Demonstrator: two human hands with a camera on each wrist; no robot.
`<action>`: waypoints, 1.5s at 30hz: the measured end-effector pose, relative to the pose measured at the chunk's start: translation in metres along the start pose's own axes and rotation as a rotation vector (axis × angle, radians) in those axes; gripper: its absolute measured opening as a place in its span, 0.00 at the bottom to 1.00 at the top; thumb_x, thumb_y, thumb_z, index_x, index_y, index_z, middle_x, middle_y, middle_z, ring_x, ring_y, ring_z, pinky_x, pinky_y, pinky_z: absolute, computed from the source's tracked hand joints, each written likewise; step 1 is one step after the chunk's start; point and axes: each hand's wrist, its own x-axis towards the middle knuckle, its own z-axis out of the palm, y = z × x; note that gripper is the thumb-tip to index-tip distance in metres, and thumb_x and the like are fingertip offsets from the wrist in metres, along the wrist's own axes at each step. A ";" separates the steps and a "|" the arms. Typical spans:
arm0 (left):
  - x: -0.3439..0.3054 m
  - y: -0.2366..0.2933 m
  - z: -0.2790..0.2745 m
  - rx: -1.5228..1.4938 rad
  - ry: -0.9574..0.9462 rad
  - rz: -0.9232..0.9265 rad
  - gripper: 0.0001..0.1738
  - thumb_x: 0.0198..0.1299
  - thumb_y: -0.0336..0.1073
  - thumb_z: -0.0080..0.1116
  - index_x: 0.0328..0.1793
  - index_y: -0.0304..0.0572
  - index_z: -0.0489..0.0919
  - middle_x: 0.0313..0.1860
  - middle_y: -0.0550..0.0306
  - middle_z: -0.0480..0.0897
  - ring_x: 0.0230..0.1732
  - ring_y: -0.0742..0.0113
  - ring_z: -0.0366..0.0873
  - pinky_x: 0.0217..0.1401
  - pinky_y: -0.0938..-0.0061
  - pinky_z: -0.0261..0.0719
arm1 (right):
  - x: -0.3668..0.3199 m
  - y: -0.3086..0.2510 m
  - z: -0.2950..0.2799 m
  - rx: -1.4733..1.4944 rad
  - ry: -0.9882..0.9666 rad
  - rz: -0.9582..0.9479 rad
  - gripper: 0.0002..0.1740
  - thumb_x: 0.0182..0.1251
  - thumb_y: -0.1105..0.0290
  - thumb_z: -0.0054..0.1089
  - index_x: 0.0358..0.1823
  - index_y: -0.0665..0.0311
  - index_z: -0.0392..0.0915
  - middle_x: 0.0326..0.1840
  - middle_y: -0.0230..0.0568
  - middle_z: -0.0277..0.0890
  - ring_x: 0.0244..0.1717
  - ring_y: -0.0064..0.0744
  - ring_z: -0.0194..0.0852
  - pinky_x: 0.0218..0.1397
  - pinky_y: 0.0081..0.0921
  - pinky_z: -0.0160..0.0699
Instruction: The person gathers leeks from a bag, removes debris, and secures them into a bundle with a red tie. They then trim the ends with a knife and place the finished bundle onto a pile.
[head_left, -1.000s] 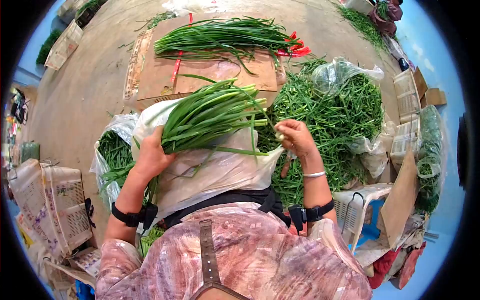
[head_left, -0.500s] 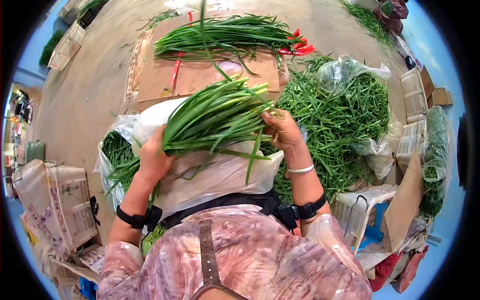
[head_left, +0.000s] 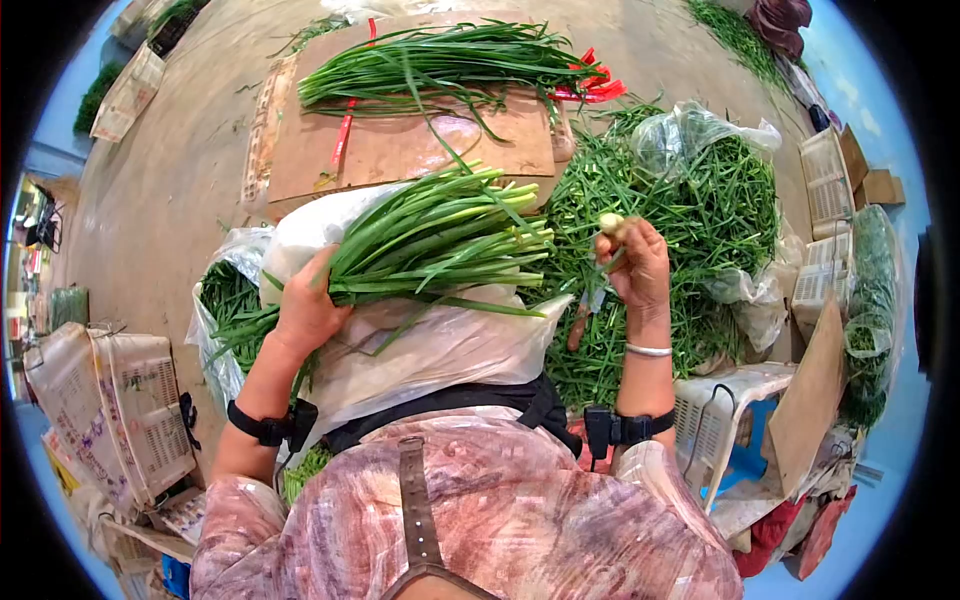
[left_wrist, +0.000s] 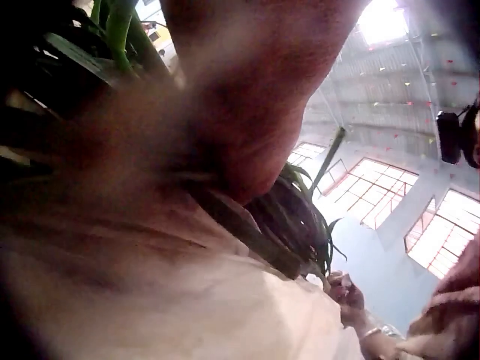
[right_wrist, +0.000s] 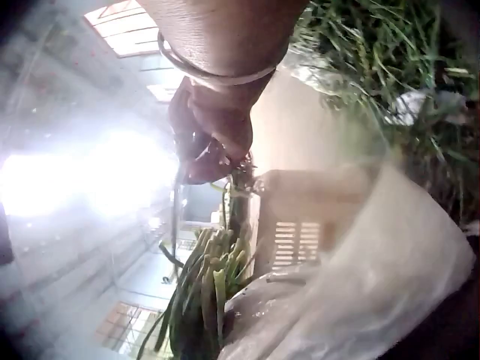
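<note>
My left hand [head_left: 308,305] grips a bunch of long, flat-leaved green stalks [head_left: 430,240], like garlic greens, around its leafy part. Their pale cut ends point right, over white plastic sheeting [head_left: 430,345] across the lap. To the right of these ends, my raised right hand [head_left: 638,262] pinches a small pale piece, like a stalk end [head_left: 611,222], between thumb and fingers. In the right wrist view, a thin green strand [right_wrist: 177,217] hangs below that hand [right_wrist: 214,135]. A wooden-handled knife [head_left: 577,328] lies on the pile of greens just below the right hand.
Ahead, a brown board [head_left: 420,150] carries another bunch of greens [head_left: 440,68] and red ties [head_left: 590,85]. A big heap of loose greens [head_left: 690,220] fills the right side. At left stand a plastic bag of greens [head_left: 232,280] and white crates [head_left: 130,410]; another crate [head_left: 715,410] is at right.
My right hand first came in to the bunch's pale ends, then moved away to the right, now showing the pale piece at its fingertips. My left hand keeps its hold on the bunch.
</note>
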 end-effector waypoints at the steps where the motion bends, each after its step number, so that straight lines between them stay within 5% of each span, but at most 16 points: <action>1: 0.001 0.003 -0.001 0.018 -0.023 -0.041 0.34 0.41 0.27 0.67 0.58 0.34 0.69 0.46 0.39 0.79 0.47 0.43 0.78 0.49 0.64 0.76 | 0.003 -0.010 0.012 -0.233 -0.080 0.064 0.08 0.63 0.73 0.56 0.39 0.72 0.76 0.31 0.43 0.77 0.29 0.29 0.76 0.32 0.24 0.77; 3: 0.002 0.001 0.000 0.032 -0.018 0.022 0.35 0.40 0.27 0.67 0.59 0.34 0.69 0.47 0.39 0.78 0.48 0.43 0.78 0.49 0.64 0.76 | 0.008 -0.009 0.061 -0.752 -0.196 0.058 0.09 0.59 0.75 0.58 0.41 0.70 0.77 0.33 0.43 0.77 0.30 0.28 0.76 0.32 0.23 0.77; 6: 0.004 0.000 -0.003 0.044 -0.031 0.045 0.35 0.40 0.27 0.67 0.59 0.34 0.69 0.48 0.39 0.78 0.48 0.44 0.77 0.51 0.64 0.76 | 0.025 0.021 0.089 -1.328 -0.486 -0.491 0.15 0.50 0.76 0.63 0.43 0.62 0.78 0.41 0.45 0.77 0.38 0.44 0.77 0.42 0.33 0.77; 7: 0.004 -0.001 -0.005 0.039 -0.055 0.000 0.35 0.40 0.27 0.67 0.59 0.34 0.69 0.47 0.38 0.78 0.49 0.44 0.77 0.51 0.64 0.76 | 0.025 0.028 0.083 -1.390 -0.494 -0.320 0.16 0.48 0.75 0.64 0.41 0.62 0.78 0.40 0.46 0.77 0.41 0.50 0.74 0.46 0.38 0.75; 9: 0.007 0.000 -0.014 0.033 -0.019 -0.018 0.34 0.41 0.28 0.67 0.58 0.33 0.70 0.47 0.38 0.78 0.49 0.44 0.77 0.52 0.64 0.75 | 0.027 0.026 0.082 -1.388 -0.582 -0.471 0.11 0.52 0.79 0.63 0.39 0.68 0.77 0.33 0.41 0.78 0.33 0.37 0.78 0.37 0.30 0.76; 11: 0.003 -0.001 -0.016 0.020 0.006 -0.045 0.33 0.42 0.28 0.66 0.58 0.33 0.70 0.48 0.38 0.78 0.49 0.44 0.77 0.52 0.64 0.75 | 0.017 0.012 0.085 -1.048 -0.399 0.071 0.05 0.57 0.80 0.59 0.35 0.69 0.75 0.28 0.36 0.76 0.28 0.26 0.77 0.30 0.23 0.74; 15: 0.005 -0.013 -0.009 0.139 -0.026 -0.019 0.31 0.44 0.29 0.65 0.58 0.32 0.70 0.49 0.38 0.78 0.51 0.45 0.77 0.53 0.64 0.75 | 0.021 0.003 0.058 -0.403 -0.171 0.351 0.06 0.62 0.78 0.54 0.41 0.67 0.70 0.26 0.36 0.75 0.19 0.21 0.72 0.20 0.15 0.71; 21: 0.004 -0.016 -0.007 0.074 0.013 0.096 0.32 0.44 0.29 0.66 0.58 0.33 0.70 0.51 0.40 0.77 0.51 0.44 0.76 0.53 0.64 0.75 | 0.026 -0.010 -0.028 0.136 0.070 -0.040 0.06 0.65 0.74 0.54 0.42 0.66 0.72 0.28 0.41 0.75 0.16 0.19 0.65 0.14 0.11 0.63; 25: 0.008 -0.011 -0.006 0.097 0.051 0.126 0.30 0.43 0.28 0.64 0.57 0.34 0.70 0.46 0.41 0.78 0.46 0.44 0.77 0.48 0.63 0.76 | 0.026 -0.019 0.009 -0.687 0.196 0.215 0.08 0.65 0.71 0.56 0.42 0.67 0.74 0.26 0.38 0.75 0.20 0.17 0.67 0.20 0.12 0.68; 28: 0.006 -0.011 0.001 0.145 0.114 0.169 0.29 0.43 0.27 0.62 0.56 0.36 0.70 0.41 0.43 0.79 0.40 0.46 0.78 0.42 0.62 0.77 | 0.033 0.017 0.046 -1.269 -0.249 0.227 0.13 0.58 0.66 0.63 0.35 0.71 0.78 0.24 0.37 0.76 0.24 0.22 0.70 0.27 0.24 0.70; 29: 0.006 -0.013 0.003 0.175 0.154 0.171 0.28 0.44 0.28 0.62 0.56 0.36 0.70 0.40 0.43 0.80 0.39 0.46 0.78 0.40 0.62 0.77 | 0.035 0.021 0.058 -1.324 -0.297 0.183 0.19 0.52 0.62 0.66 0.34 0.75 0.79 0.26 0.50 0.78 0.27 0.39 0.77 0.36 0.35 0.75; 35: 0.004 -0.010 -0.002 0.208 0.216 0.142 0.27 0.46 0.29 0.62 0.56 0.36 0.71 0.36 0.43 0.80 0.36 0.46 0.79 0.38 0.62 0.76 | 0.032 0.033 0.059 -1.410 -0.304 0.072 0.12 0.52 0.67 0.65 0.34 0.68 0.81 0.27 0.49 0.80 0.28 0.42 0.79 0.36 0.33 0.76; 37: 0.004 -0.013 -0.001 0.185 0.225 0.149 0.27 0.46 0.30 0.62 0.56 0.35 0.71 0.35 0.43 0.80 0.36 0.46 0.79 0.38 0.63 0.76 | 0.027 0.030 0.043 -1.269 -0.168 -0.144 0.09 0.54 0.70 0.64 0.33 0.68 0.82 0.26 0.48 0.80 0.26 0.37 0.79 0.34 0.30 0.76; 42: 0.006 -0.015 0.001 0.143 0.245 0.161 0.28 0.46 0.30 0.62 0.56 0.35 0.71 0.36 0.43 0.80 0.36 0.46 0.79 0.38 0.62 0.76 | 0.026 -0.005 -0.036 -1.118 0.253 0.029 0.08 0.57 0.71 0.62 0.31 0.71 0.82 0.26 0.35 0.80 0.26 0.19 0.73 0.31 0.20 0.73; 44: 0.005 -0.019 0.002 0.140 0.252 0.206 0.28 0.47 0.31 0.62 0.56 0.34 0.70 0.38 0.42 0.79 0.36 0.45 0.78 0.39 0.62 0.76 | 0.027 -0.014 -0.079 -1.513 0.362 -0.051 0.11 0.57 0.67 0.63 0.31 0.69 0.82 0.24 0.44 0.80 0.27 0.32 0.77 0.32 0.31 0.74; 45: 0.005 -0.019 0.002 0.139 0.255 0.205 0.28 0.47 0.31 0.62 0.56 0.34 0.70 0.38 0.42 0.79 0.36 0.45 0.78 0.39 0.62 0.76 | 0.028 -0.022 -0.085 -1.852 0.517 0.284 0.17 0.57 0.62 0.64 0.42 0.68 0.79 0.35 0.53 0.80 0.37 0.46 0.80 0.40 0.40 0.77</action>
